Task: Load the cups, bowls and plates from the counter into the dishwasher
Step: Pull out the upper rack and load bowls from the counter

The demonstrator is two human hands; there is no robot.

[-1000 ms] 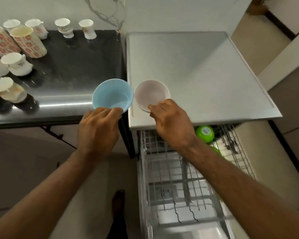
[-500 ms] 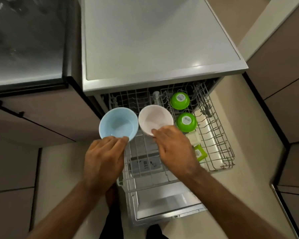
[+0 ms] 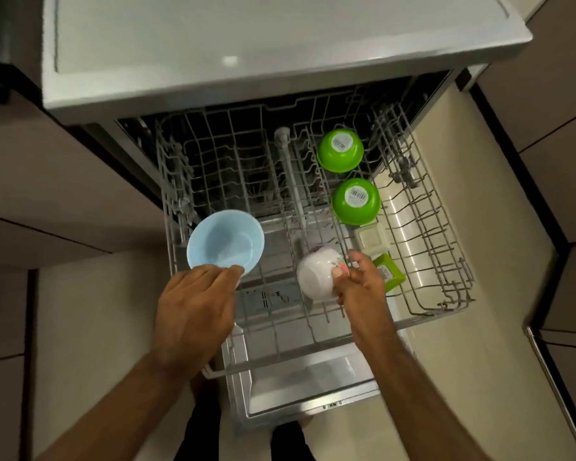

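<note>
Upper rack [image 3: 426, 314] is pulled out of the dishwasher [image 3: 246, 44]. Left hand [image 3: 197, 301]: grip closed on the near rim of the blue bowl [image 3: 225, 242], which is upright with its mouth up, over the rack's left side. Right hand [image 3: 363, 287]: grip closed on the white bowl [image 3: 315, 277], which is tipped over at rack centre; contact with the wires cannot be told. On the right of the rack, the far green bowl [image 3: 340, 149] and near green bowl [image 3: 356, 201] sit upside down, labels up.

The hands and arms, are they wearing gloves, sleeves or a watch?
No. The left hand and right hand are bare: no gloves, rings or watch show. The left forearm and right forearm are bare too, with no sleeves in view.
</note>
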